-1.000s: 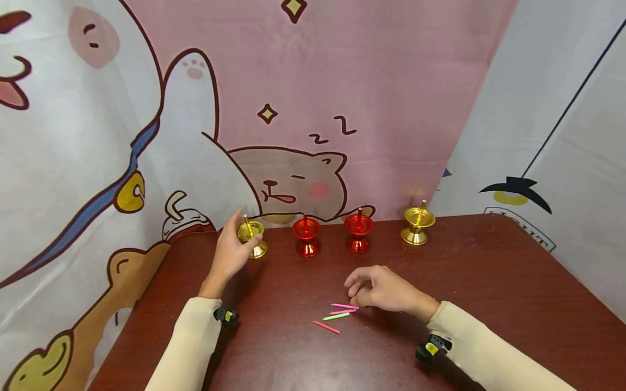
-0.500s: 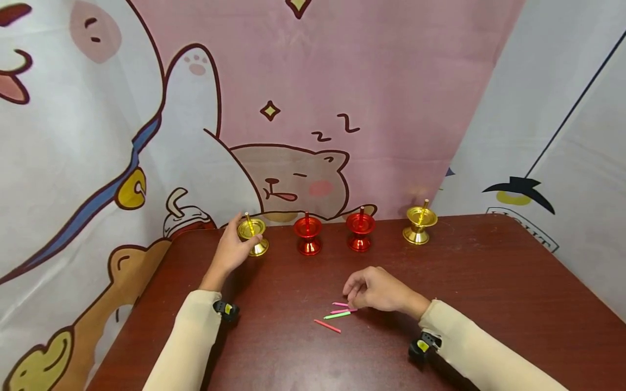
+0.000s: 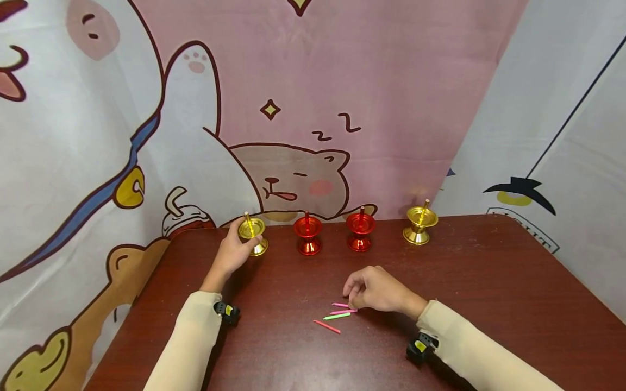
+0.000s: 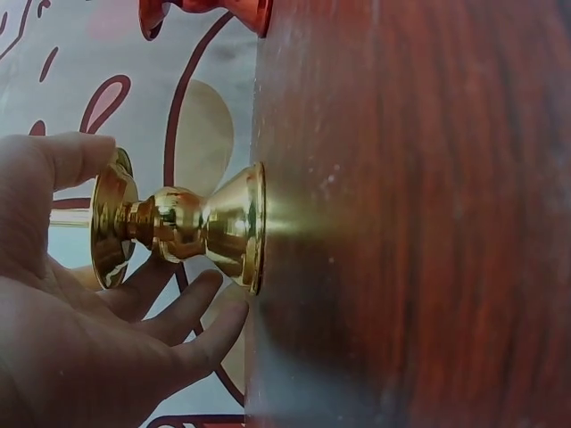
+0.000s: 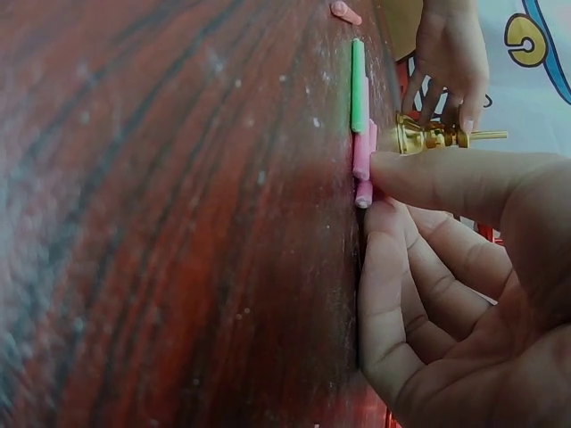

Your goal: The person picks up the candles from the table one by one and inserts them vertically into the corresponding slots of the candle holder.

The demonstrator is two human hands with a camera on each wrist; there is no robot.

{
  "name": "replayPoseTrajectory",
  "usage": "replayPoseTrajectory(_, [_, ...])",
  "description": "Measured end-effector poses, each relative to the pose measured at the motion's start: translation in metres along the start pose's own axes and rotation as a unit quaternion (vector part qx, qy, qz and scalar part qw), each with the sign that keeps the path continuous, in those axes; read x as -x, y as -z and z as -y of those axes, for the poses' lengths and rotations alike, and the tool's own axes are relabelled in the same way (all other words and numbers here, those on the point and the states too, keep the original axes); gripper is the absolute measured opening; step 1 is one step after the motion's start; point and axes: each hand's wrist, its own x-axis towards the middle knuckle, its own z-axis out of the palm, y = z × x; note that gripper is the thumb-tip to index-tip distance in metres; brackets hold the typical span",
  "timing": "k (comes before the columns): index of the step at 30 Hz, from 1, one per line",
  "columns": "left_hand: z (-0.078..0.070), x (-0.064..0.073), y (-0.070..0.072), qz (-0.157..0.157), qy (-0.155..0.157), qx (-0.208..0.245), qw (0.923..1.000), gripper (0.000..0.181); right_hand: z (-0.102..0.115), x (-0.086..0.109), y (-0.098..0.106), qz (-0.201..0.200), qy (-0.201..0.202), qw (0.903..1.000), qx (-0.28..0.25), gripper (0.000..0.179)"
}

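At the back left of the table, my left hand (image 3: 231,258) grips the dish of a gold candle holder (image 4: 183,223). Its thumb lies on the rim and the other fingers reach round the far side, below the dish. The holder stands upright with its base on the tabletop, a thin gold stem rising from the dish. Nearer the middle, my right hand (image 3: 383,290) is low over the table, thumb and forefinger pinching the end of a pink candle (image 5: 361,162). A second pink candle (image 3: 339,304) lies alongside, partly covered by the fingers. A green candle (image 3: 337,316) lies just in front.
A red candle (image 3: 326,326) lies apart, nearer the front. Two red candle holders (image 3: 309,247) and another gold candle holder (image 3: 415,235) stand in a row along the back of the brown table (image 3: 283,358). A cartoon-printed curtain (image 3: 401,108) hangs right behind.
My right hand has shifted slightly left, its fingertips coming onto the pink candles. The left hand's fingers have closed in round the gold candle holder's dish. The head view has moved slightly.
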Motion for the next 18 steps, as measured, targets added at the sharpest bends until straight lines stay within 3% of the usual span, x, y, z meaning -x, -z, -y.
replayPoseTrajectory(18, [-0.0009, 0.0044, -0.0016, 0.002, -0.002, 0.01, 0.9999, 0.078, 0.0069, -0.0013, 0.0018, 0.003, 0.036, 0.9975, 0.061, 0.023])
